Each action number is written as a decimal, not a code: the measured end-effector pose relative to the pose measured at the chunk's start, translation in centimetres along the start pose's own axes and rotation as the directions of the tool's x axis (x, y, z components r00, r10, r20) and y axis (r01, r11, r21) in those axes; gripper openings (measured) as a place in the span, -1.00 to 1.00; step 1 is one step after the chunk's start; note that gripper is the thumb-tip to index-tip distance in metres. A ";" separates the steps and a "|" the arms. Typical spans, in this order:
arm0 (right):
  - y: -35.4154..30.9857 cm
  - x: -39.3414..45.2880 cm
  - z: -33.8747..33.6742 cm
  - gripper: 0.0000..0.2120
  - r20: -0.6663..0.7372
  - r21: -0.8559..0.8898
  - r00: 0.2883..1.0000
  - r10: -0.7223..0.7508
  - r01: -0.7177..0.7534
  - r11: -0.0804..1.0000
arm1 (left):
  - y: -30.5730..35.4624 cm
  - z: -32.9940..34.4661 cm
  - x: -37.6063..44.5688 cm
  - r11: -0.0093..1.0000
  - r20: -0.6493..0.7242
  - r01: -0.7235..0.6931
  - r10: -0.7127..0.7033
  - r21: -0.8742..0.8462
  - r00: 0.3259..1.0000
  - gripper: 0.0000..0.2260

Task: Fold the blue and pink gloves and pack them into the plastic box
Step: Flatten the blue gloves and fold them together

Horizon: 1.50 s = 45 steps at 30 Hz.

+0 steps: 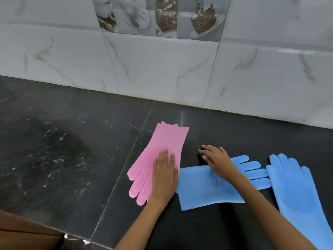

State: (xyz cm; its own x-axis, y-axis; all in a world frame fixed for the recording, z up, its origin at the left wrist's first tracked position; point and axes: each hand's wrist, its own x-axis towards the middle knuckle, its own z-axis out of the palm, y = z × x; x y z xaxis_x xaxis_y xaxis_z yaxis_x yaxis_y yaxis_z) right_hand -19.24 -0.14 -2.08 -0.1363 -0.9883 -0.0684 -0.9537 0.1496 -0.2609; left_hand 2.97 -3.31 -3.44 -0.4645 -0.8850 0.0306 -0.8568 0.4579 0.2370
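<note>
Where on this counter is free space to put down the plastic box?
The wide dark counter left of the pink gloves, up to the tiled wall, is bare. A narrower strip runs between the wall and the blue gloves. The near right is crowded: both hands, left and right, and a second blue glove.

A dark stone countertop (63, 150) meets a grey marbled tile wall (162, 69) bearing 4 decorative picture tiles (158, 15).
</note>
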 end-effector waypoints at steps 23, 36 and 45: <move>6.8 -1.8 -6.4 -0.76 -0.283 0.223 0.884 0.373 -0.318 0.922 | 7.0 -2.3 0.4 0.991 0.068 -0.123 0.127 -0.055 0.990 -0.82; 6.5 -11.1 -1.9 -0.69 -0.316 0.372 0.742 0.592 -0.477 0.796 | 10.5 1.4 -1.4 0.871 0.099 -0.480 0.490 -0.106 0.866 -0.51; 3.4 -11.0 -0.5 -0.83 -0.239 0.497 0.699 0.674 -0.508 0.704 | 11.5 5.1 -1.5 0.844 0.114 -0.528 0.536 -0.095 0.836 -0.45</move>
State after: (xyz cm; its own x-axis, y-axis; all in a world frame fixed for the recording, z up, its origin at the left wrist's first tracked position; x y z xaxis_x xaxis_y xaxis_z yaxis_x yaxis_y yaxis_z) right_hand -21.11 11.26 -1.73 -0.8020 -0.5973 0.0067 -0.4687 0.6223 -0.6270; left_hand -7.34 3.70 -5.73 -0.8734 -0.4852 0.0419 -0.4566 0.8458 0.2759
